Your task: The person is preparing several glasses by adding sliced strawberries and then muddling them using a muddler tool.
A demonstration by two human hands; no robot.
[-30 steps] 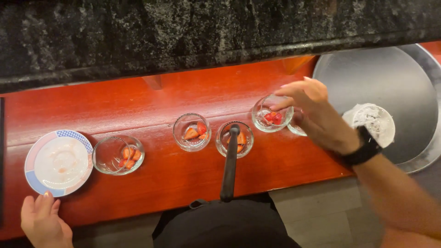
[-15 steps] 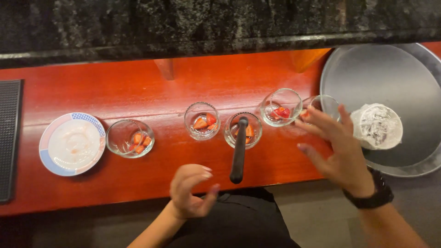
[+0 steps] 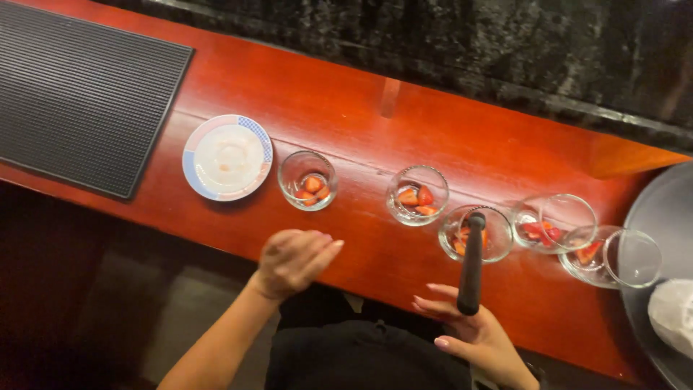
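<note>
I seem to be working at a bar: a long polished red tabletop (image 3: 346,130), a black ribbed rubber mat (image 3: 79,94), dark speckled stone behind, and a row of glasses (image 3: 417,195) holding cut strawberries.

no packages in view, no labels, no signs, no screens anywhere on the counter

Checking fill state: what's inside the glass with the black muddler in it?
The third glass holds red strawberry pieces and the black muddler leaning out over its rim. The muddler's tip and whatever fruit lies beneath it are covered.
</note>
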